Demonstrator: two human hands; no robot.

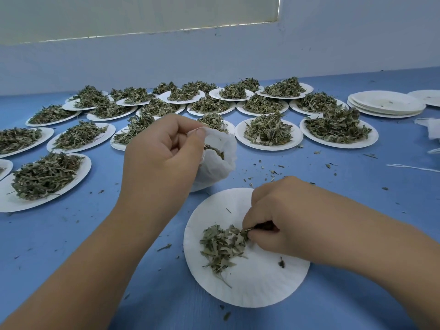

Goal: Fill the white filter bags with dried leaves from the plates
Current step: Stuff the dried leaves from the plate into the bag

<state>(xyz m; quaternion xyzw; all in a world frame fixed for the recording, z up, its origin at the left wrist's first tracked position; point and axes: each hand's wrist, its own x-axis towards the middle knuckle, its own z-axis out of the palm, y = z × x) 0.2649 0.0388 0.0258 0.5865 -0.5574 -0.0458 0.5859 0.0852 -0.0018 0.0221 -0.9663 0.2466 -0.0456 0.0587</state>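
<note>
My left hand (159, 153) holds a white filter bag (217, 163) upright by its rim, mouth open, with some dried leaves showing inside. Just in front of it lies a white paper plate (250, 287) with a small heap of dried leaves (221, 246) left of its middle. My right hand (273, 217) is down on that plate and pinches a tuft of leaves at the heap's right edge.
Several paper plates heaped with dried leaves (269, 132) fill the blue table (95, 234) behind and to the left. A stack of bare plates (385, 103) sits at back right. More white bags (431, 129) and string (409, 166) lie at the right edge. Leaf crumbs are scattered about.
</note>
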